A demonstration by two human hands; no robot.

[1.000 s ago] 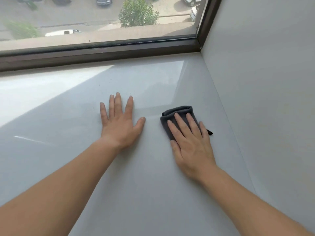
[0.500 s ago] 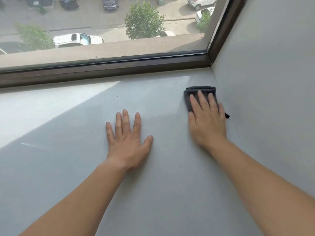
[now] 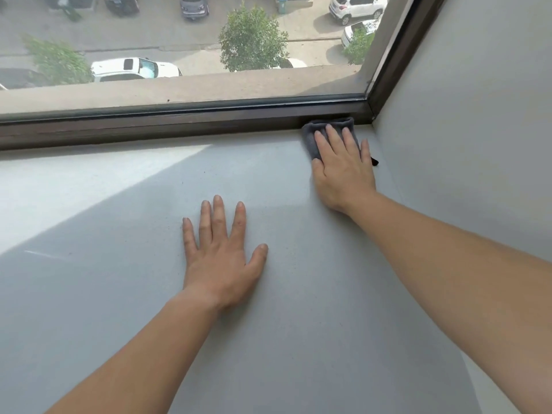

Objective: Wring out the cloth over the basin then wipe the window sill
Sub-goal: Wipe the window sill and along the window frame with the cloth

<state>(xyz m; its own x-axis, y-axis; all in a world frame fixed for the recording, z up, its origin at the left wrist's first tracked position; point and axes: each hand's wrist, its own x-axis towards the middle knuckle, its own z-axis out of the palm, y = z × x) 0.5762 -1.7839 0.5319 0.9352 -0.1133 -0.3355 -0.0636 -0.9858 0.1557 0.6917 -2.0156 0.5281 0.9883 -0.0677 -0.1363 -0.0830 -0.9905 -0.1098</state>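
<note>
While left hand [image 3: 222, 258] lies flat, fingers spread, on the sill [image 3: 119, 294] — right hand [image 3: 343, 168] presses cloth [image 3: 310, 138] against window frame [image 3: 179, 122], fingers open.

Dark-framed window [image 3: 185, 121], pale wall [image 3: 478, 100], parked cars [image 3: 134, 69] below.

Cloth [image 3: 310, 135]: plain dark grey. Window sill [image 3: 119, 294]: plain pale grey, unpatterned. Window frame [image 3: 179, 124]: dark brown. Right wall [image 3: 478, 115]: plain light grey.

The right hand [image 3: 343, 171] hides most of the cloth [image 3: 310, 138].
</note>
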